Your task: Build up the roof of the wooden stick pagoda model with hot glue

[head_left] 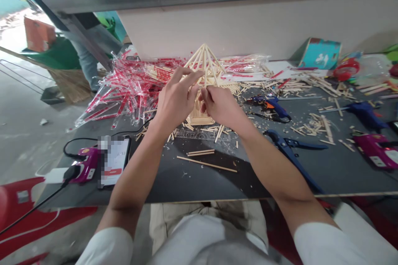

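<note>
A small model built of thin wooden sticks [202, 119] stands upright on the dark table, with a pointed roof frame of slanting sticks above a stacked base. My left hand [175, 97] curls around the roof's left side, its index finger stretched across the front sticks and its thumb lower down. At the roof's front lower edge my right hand [222, 105] is closed in a pinch; its fingertips hide whatever is between them. Both hands cover much of the model's middle. Loose sticks [207, 164] and a clear ruler-like plastic strip [202, 134] lie in front.
Red-marked plastic wrappers [124, 87] pile up at back left. A phone [115, 161] and purple power adapter [86, 165] lie at left. To the right are glue guns [275, 105], a blue-handled cutter [287, 153] and stick scraps. Another person's legs [83, 56] stand behind.
</note>
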{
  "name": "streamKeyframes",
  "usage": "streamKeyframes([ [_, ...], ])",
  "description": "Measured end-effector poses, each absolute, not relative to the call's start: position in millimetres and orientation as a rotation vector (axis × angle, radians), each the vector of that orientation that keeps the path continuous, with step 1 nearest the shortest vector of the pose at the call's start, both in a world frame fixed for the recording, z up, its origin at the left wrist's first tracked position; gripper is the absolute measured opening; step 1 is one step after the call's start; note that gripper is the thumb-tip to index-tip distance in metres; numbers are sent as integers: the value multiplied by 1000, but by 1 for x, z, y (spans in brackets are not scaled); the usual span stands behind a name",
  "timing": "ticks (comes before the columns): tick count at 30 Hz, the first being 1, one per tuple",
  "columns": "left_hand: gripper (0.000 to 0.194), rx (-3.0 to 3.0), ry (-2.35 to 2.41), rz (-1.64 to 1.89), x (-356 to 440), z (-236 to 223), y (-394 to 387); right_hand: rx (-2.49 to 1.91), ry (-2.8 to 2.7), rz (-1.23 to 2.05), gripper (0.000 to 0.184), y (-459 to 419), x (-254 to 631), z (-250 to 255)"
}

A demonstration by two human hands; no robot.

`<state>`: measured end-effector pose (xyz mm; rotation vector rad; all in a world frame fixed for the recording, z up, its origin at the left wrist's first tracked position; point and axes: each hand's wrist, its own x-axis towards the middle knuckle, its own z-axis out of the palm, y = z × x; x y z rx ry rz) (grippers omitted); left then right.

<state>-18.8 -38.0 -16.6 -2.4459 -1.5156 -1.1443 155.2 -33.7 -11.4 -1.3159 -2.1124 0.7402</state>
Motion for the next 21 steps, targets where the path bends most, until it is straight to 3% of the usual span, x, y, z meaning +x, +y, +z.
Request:
streamKeyframes([
  [11,40,-2450,-1552,-1197,-20,-10,-43,-1343,-2212,650,44,-38,173,9],
  [17,36,-2422,-1562,-1226,-25,-7,-42,-1548,-2224,623,38,-46,233,45],
  [21,35,-2432,-1563,-1228,-24,-7,-42,-1813,-2060,581,39,-16,297,31],
])
